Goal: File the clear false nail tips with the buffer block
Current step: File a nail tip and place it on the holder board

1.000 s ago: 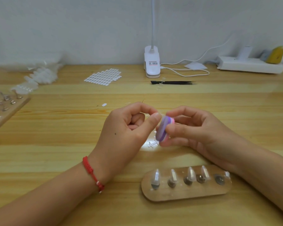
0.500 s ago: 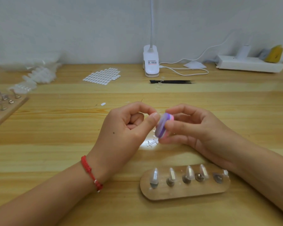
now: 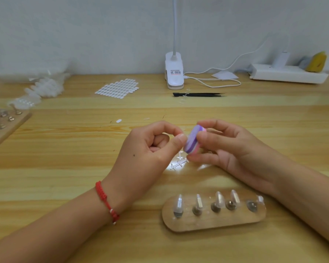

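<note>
A person's left hand (image 3: 150,149) and right hand (image 3: 235,149) met at the centre of a wooden table (image 3: 65,149), working a purple-and-pink buffer block (image 3: 192,142) against the left thumb tip. The right fingers were wrapped round the block, holding it on edge. The left thumb and forefinger were pinched tight, apparently on a clear nail tip (image 3: 182,136) seen only as a pale glint.

Over the preceding second the hands barely shifted. The block had ridden slightly toward 12 o'clock along the thumb tip, which suggested a short filing stroke under way rather than a change of piece.

At 5 o'clock from the hands lay a wooden stand (image 3: 213,223), with mounted tips (image 3: 179,203) upright on four pegs. A fifth tip sat at its 3 o'clock end, its seating unclear. Clear scraps (image 3: 179,162) lay just below the block. At 12 o'clock, well apart, were black tweezers (image 3: 198,94) and a clip lamp (image 3: 174,73).
</note>
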